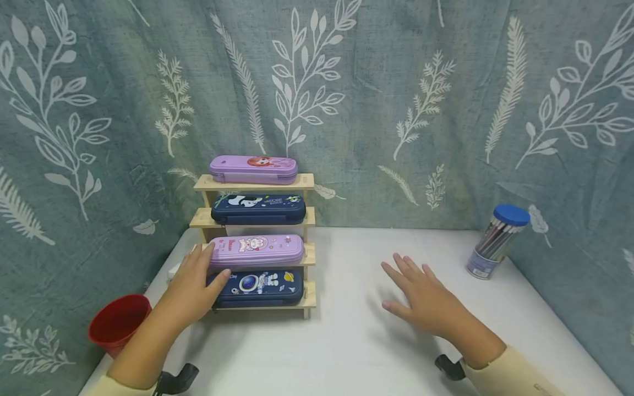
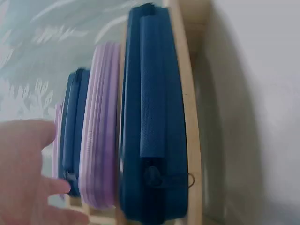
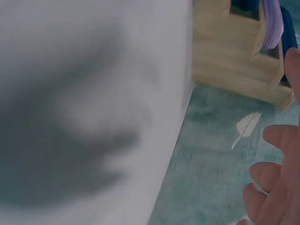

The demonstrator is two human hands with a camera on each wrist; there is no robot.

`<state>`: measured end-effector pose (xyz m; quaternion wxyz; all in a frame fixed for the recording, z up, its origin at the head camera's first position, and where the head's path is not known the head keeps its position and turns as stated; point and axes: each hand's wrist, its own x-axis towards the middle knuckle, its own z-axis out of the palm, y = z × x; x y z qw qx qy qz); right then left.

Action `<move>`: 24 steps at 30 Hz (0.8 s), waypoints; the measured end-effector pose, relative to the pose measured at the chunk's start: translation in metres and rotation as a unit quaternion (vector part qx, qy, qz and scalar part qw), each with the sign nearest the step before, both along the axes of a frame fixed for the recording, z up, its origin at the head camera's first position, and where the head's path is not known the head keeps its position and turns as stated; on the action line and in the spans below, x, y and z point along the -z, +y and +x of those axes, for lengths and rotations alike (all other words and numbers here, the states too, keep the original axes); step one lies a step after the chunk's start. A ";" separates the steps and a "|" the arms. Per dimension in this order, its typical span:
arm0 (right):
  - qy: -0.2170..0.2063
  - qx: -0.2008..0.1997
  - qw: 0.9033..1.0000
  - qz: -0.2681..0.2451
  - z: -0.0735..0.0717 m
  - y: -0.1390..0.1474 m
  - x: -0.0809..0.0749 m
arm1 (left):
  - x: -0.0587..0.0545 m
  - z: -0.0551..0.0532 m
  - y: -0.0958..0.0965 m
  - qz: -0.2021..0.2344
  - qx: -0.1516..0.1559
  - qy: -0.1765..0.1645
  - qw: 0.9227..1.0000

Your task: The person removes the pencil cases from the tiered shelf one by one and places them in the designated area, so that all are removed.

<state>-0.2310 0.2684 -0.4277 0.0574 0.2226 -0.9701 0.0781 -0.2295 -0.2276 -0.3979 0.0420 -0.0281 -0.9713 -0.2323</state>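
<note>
Left of centre in the head view, a lilac, rounded hard-shell pencil case with a cartoon print [image 1: 262, 250] lies on a tiered pale-wood rack [image 1: 306, 181], above a navy astronaut-print pencil case [image 1: 277, 291]. Both look light, stiff and smooth, best gripped across their ends. The left hand [image 1: 190, 283], fingers loosely spread, partly hides their left ends; contact is unclear. The right hand [image 1: 423, 300], right of centre, has relaxed fingers holding nothing. The cases' contents are unseen.
</note>
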 end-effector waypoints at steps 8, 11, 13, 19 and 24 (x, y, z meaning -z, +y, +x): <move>-0.064 -0.013 0.990 -0.129 -0.009 -0.058 0.013 | 0.008 -0.027 -0.013 0.183 -0.161 -0.002 0.970; -0.069 -0.015 0.984 -0.163 -0.011 -0.079 0.019 | 0.013 -0.041 -0.016 0.242 -0.202 -0.017 0.949; -0.073 -0.019 0.981 -0.180 -0.013 -0.094 0.023 | 0.018 -0.048 -0.018 0.266 -0.201 -0.027 0.942; -0.104 -0.042 0.965 -0.236 -0.008 -0.133 0.029 | 0.037 -0.050 -0.024 0.275 -0.159 -0.038 0.947; -0.111 -0.048 0.956 -0.267 -0.007 -0.157 0.027 | 0.043 -0.049 -0.030 0.296 -0.125 -0.021 0.947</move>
